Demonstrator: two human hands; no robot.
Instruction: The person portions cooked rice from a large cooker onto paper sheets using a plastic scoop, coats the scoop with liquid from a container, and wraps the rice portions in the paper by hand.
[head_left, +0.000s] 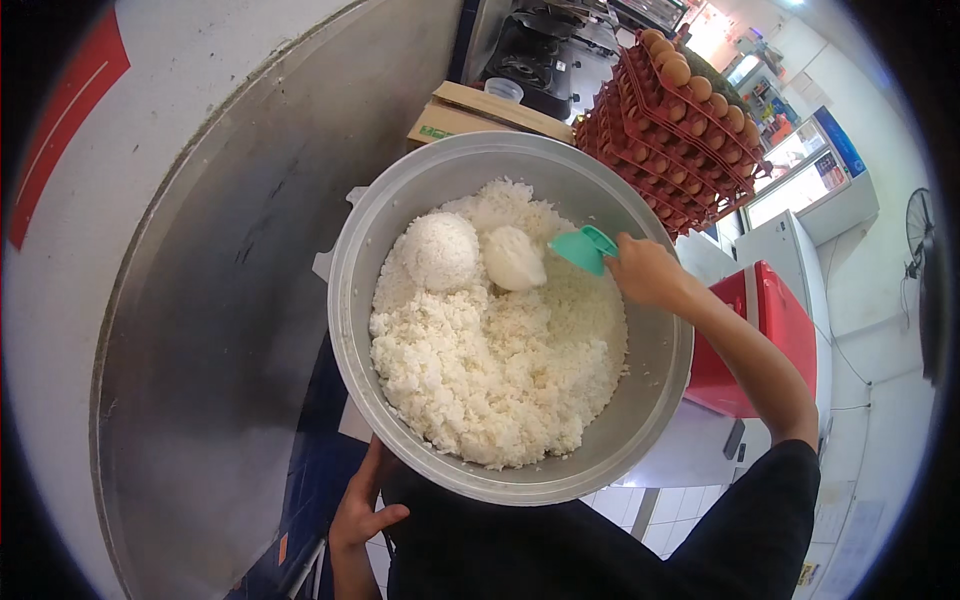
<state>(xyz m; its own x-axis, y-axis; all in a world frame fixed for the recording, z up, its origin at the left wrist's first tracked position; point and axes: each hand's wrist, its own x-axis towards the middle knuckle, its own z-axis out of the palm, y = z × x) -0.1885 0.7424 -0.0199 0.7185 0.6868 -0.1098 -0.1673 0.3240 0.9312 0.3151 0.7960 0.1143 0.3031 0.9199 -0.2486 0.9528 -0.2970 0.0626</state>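
A large aluminium pot (517, 142) full of cooked white rice (480, 375) stands right before me. My right hand (649, 274) grips the handle of a green plastic scoop (581, 250) over the rice, on the right side inside the pot. Left of the scoop sits a smooth whitish dome (515, 259); I cannot tell whether it is pressed rice or a bowl. Beside it rises a rounded mound of rice (441, 251). Low at the pot's lower left, my left hand (367, 510) rests by the outer wall, thumb spread, with some fingertips hidden behind the rim.
Stacked red egg trays (675, 127) with brown eggs stand behind the pot's right side. A cardboard box (487, 112) and a gas stove (529, 64) are beyond the pot. To the right is a red cooler box (780, 322); a metal panel (225, 300) covers the left.
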